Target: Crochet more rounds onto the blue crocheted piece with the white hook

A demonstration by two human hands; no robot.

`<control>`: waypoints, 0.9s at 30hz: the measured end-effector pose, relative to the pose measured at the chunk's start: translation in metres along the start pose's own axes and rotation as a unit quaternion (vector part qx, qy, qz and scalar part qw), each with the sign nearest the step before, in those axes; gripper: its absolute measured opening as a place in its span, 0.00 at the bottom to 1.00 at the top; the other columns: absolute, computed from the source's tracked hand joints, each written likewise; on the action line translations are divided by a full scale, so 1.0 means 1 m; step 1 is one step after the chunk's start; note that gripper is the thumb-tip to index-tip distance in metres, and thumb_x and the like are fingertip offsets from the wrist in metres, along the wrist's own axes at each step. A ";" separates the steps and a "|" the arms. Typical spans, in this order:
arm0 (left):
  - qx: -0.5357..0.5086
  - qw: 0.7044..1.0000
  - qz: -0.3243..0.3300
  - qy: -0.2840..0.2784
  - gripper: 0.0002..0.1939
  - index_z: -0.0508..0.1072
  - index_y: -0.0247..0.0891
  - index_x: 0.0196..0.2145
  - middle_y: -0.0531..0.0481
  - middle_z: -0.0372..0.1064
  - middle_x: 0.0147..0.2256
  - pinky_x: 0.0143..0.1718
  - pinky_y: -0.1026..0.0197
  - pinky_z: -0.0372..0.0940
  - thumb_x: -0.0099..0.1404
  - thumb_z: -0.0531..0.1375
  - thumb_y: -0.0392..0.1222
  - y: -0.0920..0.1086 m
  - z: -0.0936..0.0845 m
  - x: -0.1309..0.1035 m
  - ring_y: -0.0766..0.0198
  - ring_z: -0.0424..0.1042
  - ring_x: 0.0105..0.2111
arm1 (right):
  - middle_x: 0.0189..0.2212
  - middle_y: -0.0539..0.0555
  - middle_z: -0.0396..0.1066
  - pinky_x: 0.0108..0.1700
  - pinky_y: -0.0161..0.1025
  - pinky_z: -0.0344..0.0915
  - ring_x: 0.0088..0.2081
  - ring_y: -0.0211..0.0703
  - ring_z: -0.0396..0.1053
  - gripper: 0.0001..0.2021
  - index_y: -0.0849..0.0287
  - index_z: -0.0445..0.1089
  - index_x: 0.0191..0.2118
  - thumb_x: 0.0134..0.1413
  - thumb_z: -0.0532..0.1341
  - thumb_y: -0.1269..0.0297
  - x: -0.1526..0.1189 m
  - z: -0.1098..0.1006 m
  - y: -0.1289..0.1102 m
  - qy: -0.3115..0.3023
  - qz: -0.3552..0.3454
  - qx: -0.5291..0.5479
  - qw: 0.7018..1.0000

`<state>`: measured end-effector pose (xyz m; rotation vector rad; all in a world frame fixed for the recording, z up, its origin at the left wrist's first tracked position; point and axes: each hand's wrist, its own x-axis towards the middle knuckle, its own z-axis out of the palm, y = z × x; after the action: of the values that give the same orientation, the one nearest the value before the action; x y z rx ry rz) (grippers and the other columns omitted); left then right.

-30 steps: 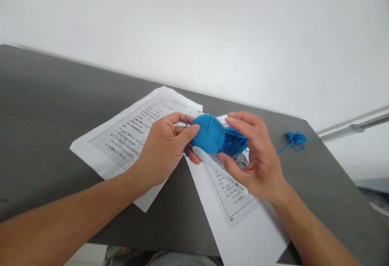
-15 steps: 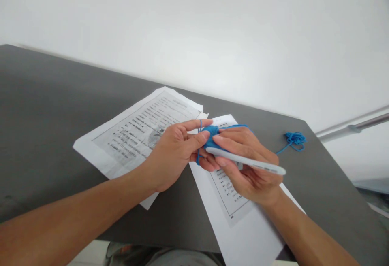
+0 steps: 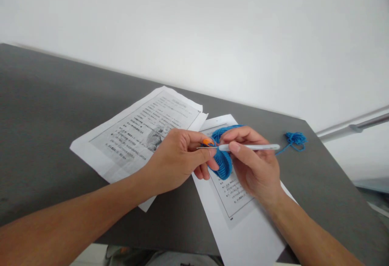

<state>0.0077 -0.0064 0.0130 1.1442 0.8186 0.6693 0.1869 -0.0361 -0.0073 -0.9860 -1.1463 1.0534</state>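
One printed sheet [image 3: 130, 136], lying on the dark grey table [image 3: 45, 116]. One left hand [image 3: 173, 160], its thumb and fingers pinched on the edge of a blue crocheted piece [image 3: 223, 167], which hangs between both hands above a second printed sheet [image 3: 243, 225]. One small orange item [image 3: 208, 141] at the left fingertips, kind unclear. One white-handled hook [image 3: 258, 147], metal shaft pointing left. One right hand [image 3: 261, 169], thumb and fingers clamped on the handle. One blue yarn tangle [image 3: 296, 138], on the table, far right.
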 end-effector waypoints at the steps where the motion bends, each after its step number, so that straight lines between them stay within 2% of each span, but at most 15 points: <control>1: 0.023 1.000 0.005 -0.004 0.09 0.77 0.35 0.25 0.50 0.77 0.23 0.20 0.68 0.63 0.63 0.66 0.38 0.000 -0.001 0.000 0.69 0.69 0.18 | 0.29 0.49 0.77 0.32 0.36 0.70 0.30 0.38 0.72 0.06 0.54 0.81 0.33 0.50 0.75 0.60 0.000 -0.001 -0.001 -0.001 0.004 0.007 1.000; 5: 0.099 0.995 0.029 -0.006 0.09 0.81 0.37 0.27 0.55 0.70 0.20 0.23 0.66 0.56 0.64 0.64 0.40 -0.002 -0.004 -0.003 0.70 0.63 0.21 | 0.24 0.50 0.77 0.31 0.35 0.70 0.27 0.37 0.71 0.08 0.54 0.82 0.31 0.52 0.75 0.57 0.002 -0.001 -0.006 -0.002 0.057 0.049 0.997; 8: 0.107 0.991 0.074 0.032 0.08 0.83 0.39 0.29 0.53 0.72 0.26 0.32 0.63 0.60 0.64 0.65 0.39 -0.003 -0.006 -0.003 0.66 0.66 0.29 | 0.21 0.50 0.76 0.27 0.36 0.70 0.23 0.37 0.70 0.12 0.55 0.83 0.30 0.50 0.75 0.51 0.003 0.000 -0.006 -0.004 0.093 0.078 0.993; 11: 0.111 0.984 0.112 0.083 0.05 0.84 0.41 0.28 0.51 0.70 0.32 0.40 0.59 0.62 0.60 0.68 0.40 -0.004 -0.007 -0.002 0.62 0.67 0.35 | 0.24 0.50 0.79 0.27 0.36 0.74 0.24 0.39 0.74 0.14 0.53 0.84 0.33 0.46 0.77 0.49 0.002 0.001 -0.003 -0.002 0.098 0.099 0.990; 14: 0.055 0.990 0.110 0.073 0.03 0.83 0.40 0.29 0.49 0.71 0.39 0.45 0.57 0.64 0.59 0.70 0.41 -0.004 -0.008 -0.002 0.59 0.70 0.42 | 0.28 0.50 0.83 0.30 0.38 0.77 0.26 0.40 0.77 0.13 0.49 0.84 0.37 0.48 0.77 0.49 -0.002 0.001 0.001 -0.004 0.081 0.098 0.992; 16: 0.003 0.995 0.090 0.053 0.05 0.82 0.38 0.30 0.49 0.72 0.39 0.47 0.56 0.65 0.58 0.71 0.42 -0.004 -0.007 -0.002 0.58 0.71 0.43 | 0.32 0.50 0.84 0.34 0.41 0.78 0.29 0.43 0.80 0.11 0.46 0.85 0.39 0.51 0.75 0.50 -0.006 0.001 0.004 0.001 0.033 0.063 0.997; 18: -0.031 0.996 0.073 0.043 0.08 0.80 0.36 0.29 0.49 0.72 0.36 0.46 0.57 0.65 0.57 0.72 0.43 -0.004 -0.006 -0.002 0.60 0.71 0.40 | 0.37 0.51 0.84 0.40 0.43 0.78 0.36 0.45 0.81 0.08 0.44 0.85 0.41 0.56 0.73 0.53 -0.009 0.001 0.006 0.012 -0.058 -0.011 0.998; 20: -0.042 0.996 0.067 0.043 0.09 0.79 0.36 0.28 0.50 0.72 0.36 0.45 0.58 0.64 0.56 0.73 0.42 -0.005 -0.006 -0.001 0.61 0.70 0.39 | 0.41 0.51 0.84 0.45 0.45 0.77 0.43 0.47 0.80 0.08 0.43 0.84 0.44 0.59 0.72 0.59 -0.011 0.002 0.006 0.017 -0.157 -0.100 0.982; 22: -0.031 0.996 0.064 0.045 0.09 0.79 0.36 0.29 0.50 0.72 0.38 0.44 0.59 0.64 0.55 0.72 0.41 -0.006 -0.005 0.000 0.62 0.70 0.39 | 0.42 0.52 0.83 0.46 0.46 0.75 0.44 0.48 0.79 0.11 0.42 0.83 0.47 0.61 0.70 0.64 -0.011 0.003 0.004 0.019 -0.223 -0.165 0.961; 27: 0.028 0.996 0.070 0.043 0.08 0.78 0.35 0.29 0.48 0.72 0.43 0.35 0.59 0.65 0.55 0.71 0.41 -0.006 -0.006 -0.001 0.65 0.69 0.33 | 0.40 0.52 0.81 0.44 0.49 0.74 0.42 0.50 0.78 0.15 0.41 0.83 0.47 0.60 0.70 0.70 -0.009 0.002 0.000 0.049 -0.263 -0.230 0.936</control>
<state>0.0027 -0.0057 0.0058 1.2392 0.8386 0.8204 0.1840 -0.0447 -0.0090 -0.9925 -1.5009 0.3042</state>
